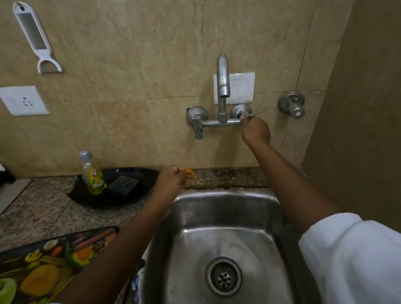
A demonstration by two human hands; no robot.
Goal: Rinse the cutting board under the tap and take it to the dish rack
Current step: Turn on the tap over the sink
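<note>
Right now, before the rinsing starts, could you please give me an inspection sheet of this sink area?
Surface: speckled stone counter around a steel sink; no water seen at the spout.
Job's things: fruit-print cutting board lies flat on the counter left of the sink, untouched; tap over the basin; dish rack not in view.
Clutter: black tray holding a soap bottle and a sponge.
Grippers: right hand grips the tap handle; left hand hovers at the sink's far left corner, fingers loosely curled, holding nothing.
Cables: nothing seen.
Surroundings: tiled wall with peeler, socket, second valve.
</note>
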